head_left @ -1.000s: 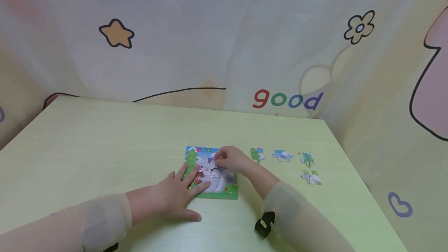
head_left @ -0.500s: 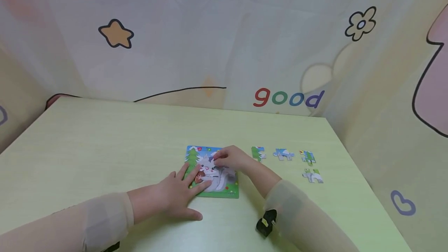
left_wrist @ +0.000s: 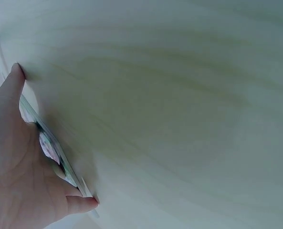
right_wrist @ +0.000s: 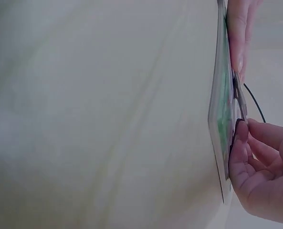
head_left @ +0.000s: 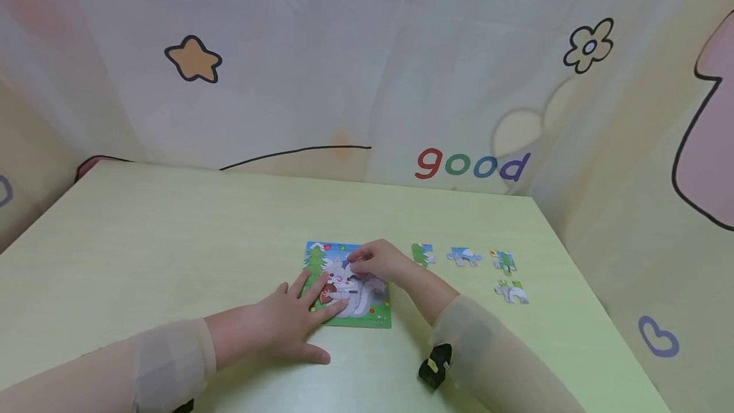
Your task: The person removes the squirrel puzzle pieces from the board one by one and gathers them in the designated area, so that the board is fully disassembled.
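Note:
A jigsaw puzzle board [head_left: 362, 321] with a white squirrel, a green tree and blue sky lies on the table. Across its left side rests my left hand [head_left: 287, 325], fingers spread and straight over the picture, with the thumb out on the table. My right hand [head_left: 381, 261] is over the upper right part of the board. In the right wrist view its thumb and fingertips pinch the edge of a thin puzzle piece [right_wrist: 241, 98], which stands tilted up from the board. The left fingertips are right at the piece's other end there.
To the right of the board lie several loose pieces: a tree piece [head_left: 422, 253], a blue-sky piece [head_left: 463, 256], another tree piece [head_left: 504, 260] and a grey-and-green piece [head_left: 512, 291]. A printed curtain [head_left: 321, 69] hangs behind the pale table [head_left: 172, 241].

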